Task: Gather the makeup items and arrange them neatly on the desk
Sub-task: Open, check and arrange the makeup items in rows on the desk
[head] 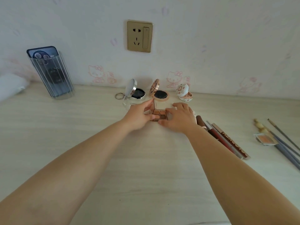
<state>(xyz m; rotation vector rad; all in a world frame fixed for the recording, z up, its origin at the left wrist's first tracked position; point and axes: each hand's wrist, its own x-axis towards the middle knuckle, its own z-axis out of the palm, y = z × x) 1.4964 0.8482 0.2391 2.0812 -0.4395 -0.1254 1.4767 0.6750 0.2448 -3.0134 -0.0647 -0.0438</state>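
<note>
— Where's the eyeshadow palette (159, 115)?

— Mid-table (146, 168), open, its lid standing upright at the left. Both hands are on it: the left hand (139, 116) grips the lid side, thumb at the front edge and fingers up along the lid, while the right hand (178, 118) rests its spread fingers over the right edge of the pans, thumb at the front.

— And the rest of the makeup?

— Three open compacts stand in a row by the wall: a silver one (134, 91), a rose-gold one (159, 92) and a small white floral one (185, 93). A key ring (119, 95) lies just left of the silver one. Right of the right hand lie lip pencils and tubes (227, 140) side by side, then farther right a small blush pan (265, 138) among thin brushes (285, 143).

— Anything else?

— A ribbed clear holder (55, 75) with a phone (42, 53) in it (far left, near the wall).
</note>
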